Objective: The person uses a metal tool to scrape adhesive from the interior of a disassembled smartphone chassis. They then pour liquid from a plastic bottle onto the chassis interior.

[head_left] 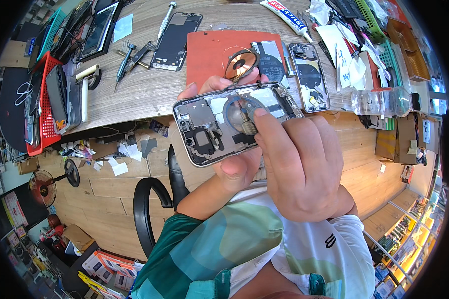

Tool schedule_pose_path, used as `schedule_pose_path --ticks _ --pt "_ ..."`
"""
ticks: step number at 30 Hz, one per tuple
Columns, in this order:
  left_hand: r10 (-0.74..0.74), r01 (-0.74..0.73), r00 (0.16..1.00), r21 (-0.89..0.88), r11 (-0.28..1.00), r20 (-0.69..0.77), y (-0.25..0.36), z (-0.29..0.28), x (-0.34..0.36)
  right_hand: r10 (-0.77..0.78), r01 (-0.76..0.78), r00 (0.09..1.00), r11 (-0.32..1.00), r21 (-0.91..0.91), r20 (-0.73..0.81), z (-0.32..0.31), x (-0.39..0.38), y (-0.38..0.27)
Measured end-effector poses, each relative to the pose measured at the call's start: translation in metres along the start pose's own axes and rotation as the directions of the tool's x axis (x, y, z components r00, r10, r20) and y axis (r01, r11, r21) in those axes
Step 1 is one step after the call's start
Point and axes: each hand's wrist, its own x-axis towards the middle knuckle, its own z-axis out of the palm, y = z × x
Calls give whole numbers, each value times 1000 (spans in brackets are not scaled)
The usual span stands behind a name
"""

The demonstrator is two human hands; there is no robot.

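My left hand grips a silver-edged phone housing from below and behind, tilting its exposed inside toward me. Inside sit dark components, a pale round ring and a small gold flex piece. My right hand is curled over the housing's right half, a fingertip on the ring; what it pinches, if anything, is hidden. Just beyond the housing, by my left fingertips, is a copper coil over a red mat.
On the wooden desk are a dark screen panel, screwdrivers, another opened phone, a battery, a glue tube and red and green baskets. A black chair armrest is below left.
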Motion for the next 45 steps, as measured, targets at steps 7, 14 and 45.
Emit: schedule_pose_path --ticks 7,14,45 --pt "0 -1 999 35 999 39 0 -10 3 1 0 1000 995 95 -8 5 1 7" --pt "21 -21 999 8 1000 44 -3 -10 1 26 -32 996 997 76 83 -5 -1 0" --pt "54 -56 995 20 998 79 -3 -14 2 11 -17 998 995 98 60 -5 1 -3"
